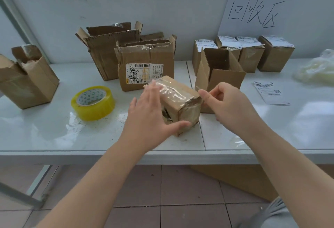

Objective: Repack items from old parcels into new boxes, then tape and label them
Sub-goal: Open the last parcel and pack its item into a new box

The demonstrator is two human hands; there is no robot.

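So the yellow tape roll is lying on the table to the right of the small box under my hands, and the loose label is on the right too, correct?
Not quite. The head view shows the yellow tape roll lying to the left of the small box, not the right. The loose label is on the right, as you said.

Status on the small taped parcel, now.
Left hand flat against small parcel, steadying it. Right hand pinching clear tape at parcel's top right edge. Open box just behind, tape roll off left; nothing blocking.
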